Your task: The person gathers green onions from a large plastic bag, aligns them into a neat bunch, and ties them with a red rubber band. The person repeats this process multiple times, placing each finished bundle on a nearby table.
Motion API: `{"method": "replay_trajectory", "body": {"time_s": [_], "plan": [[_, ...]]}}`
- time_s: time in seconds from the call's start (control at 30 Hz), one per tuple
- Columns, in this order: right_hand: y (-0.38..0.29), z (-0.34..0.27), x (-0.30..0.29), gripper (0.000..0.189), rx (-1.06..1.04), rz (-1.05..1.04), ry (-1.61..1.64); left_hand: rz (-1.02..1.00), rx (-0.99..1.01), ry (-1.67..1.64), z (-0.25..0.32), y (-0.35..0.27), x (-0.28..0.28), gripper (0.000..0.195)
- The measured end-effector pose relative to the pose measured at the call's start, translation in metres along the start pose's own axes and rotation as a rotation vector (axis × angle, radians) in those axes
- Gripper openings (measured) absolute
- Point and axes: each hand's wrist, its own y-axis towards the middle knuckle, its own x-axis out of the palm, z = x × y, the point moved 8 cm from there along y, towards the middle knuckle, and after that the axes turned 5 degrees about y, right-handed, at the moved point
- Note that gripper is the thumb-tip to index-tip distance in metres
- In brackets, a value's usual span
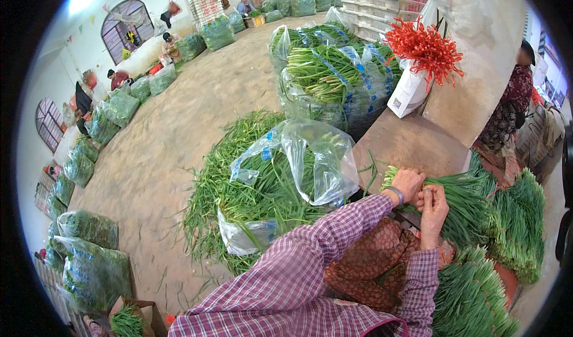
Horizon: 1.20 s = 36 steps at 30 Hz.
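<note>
Both of my hands meet at a bunch of long green leaf vegetables, likely garlic chives (456,198), lying across the edge of a brown board (414,146). My left hand (408,182) is closed around the bunch near its pale cut ends, which point left. At its right, my right hand (433,205) pinches a thin red tie against the bunch, fingertips together. Part of the tie is hidden by my fingers. Tied bunches with red bands (517,225) lie stacked on the right, and more (474,292) lie at the lower right.
An open plastic bag of loose greens (273,176) lies on a leafy heap left of the board. Behind it stands a large full bag (331,77). Red ties (425,52) top a white container (409,90). A person (515,86) sits at the right; others work along the far wall.
</note>
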Motion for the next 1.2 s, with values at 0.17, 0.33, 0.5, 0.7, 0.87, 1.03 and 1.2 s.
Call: {"method": "replay_trajectory", "body": {"time_s": [0.17, 0.33, 0.5, 0.7, 0.87, 1.03, 1.2], "plan": [[-0.004, 0.014, -0.015, 0.041, 0.024, -0.012, 0.137, 0.013, 0.022, -0.008, 0.003, -0.003, -0.001, 0.053], [-0.008, 0.009, -0.007, 0.020, -0.220, 0.045, -0.138, -0.076, -0.025, -0.041, -0.001, 0.002, 0.007, 0.060], [-0.004, 0.020, -0.011, 0.029, -0.047, 0.108, -0.079, -0.125, 0.002, -0.008, 0.007, 0.000, -0.009, 0.079], [-0.005, 0.033, -0.021, 0.026, 0.192, 0.178, 0.243, 0.082, 0.255, -0.146, -0.014, -0.016, -0.082, 0.098], [-0.011, -0.010, -0.051, 0.018, 0.052, 0.271, 0.595, 0.010, -0.343, -1.180, -0.111, -0.085, -0.108, 0.068], [-0.019, -0.075, -0.057, 0.016, 0.009, 0.021, 0.826, -0.582, -0.409, -2.021, 0.017, -0.153, -0.044, 0.079], [-0.035, -0.120, -0.029, 0.017, -0.011, -0.295, 0.820, -0.512, -0.212, -2.570, 0.071, -0.121, -0.053, 0.096]]}}
